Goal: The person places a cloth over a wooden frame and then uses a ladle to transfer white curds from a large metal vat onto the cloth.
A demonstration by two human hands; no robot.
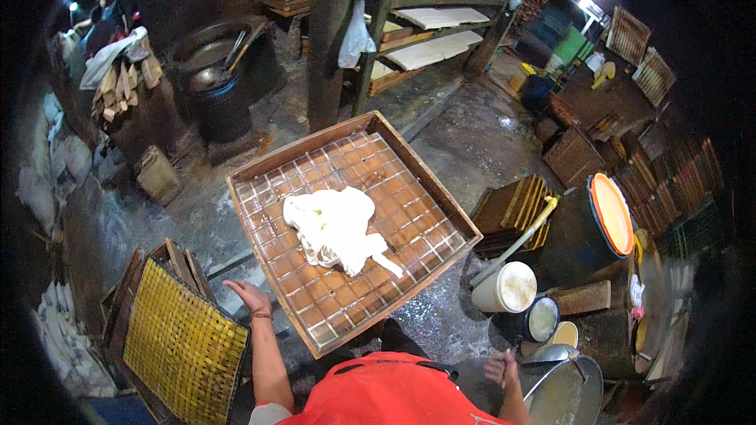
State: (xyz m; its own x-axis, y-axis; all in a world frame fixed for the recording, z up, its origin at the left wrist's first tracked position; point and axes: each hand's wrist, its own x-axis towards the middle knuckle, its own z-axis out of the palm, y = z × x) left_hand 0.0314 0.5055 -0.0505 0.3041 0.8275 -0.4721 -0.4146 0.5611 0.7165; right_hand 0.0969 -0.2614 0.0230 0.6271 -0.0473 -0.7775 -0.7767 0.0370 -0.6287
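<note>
Floor (488, 149): we see wet, dark grey.
Rack (378, 39): stands far from us.
Lamp (584, 3): glows at our far right.

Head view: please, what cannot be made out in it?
All in the head view:
Inside of the white cloth: hidden by its folds.
Whatever supports the wooden tray: hidden by the tray.
Right hand: details blurred.
Metal basin: cut off by the lower edge.
Person at far upper left: too small and dark.

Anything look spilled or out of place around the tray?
The floor between the tray and white bucket looks wet and glossy, perhaps from spilled water. The white cloth lies crumpled in the tray, one end sticking out from the bundle.
</note>
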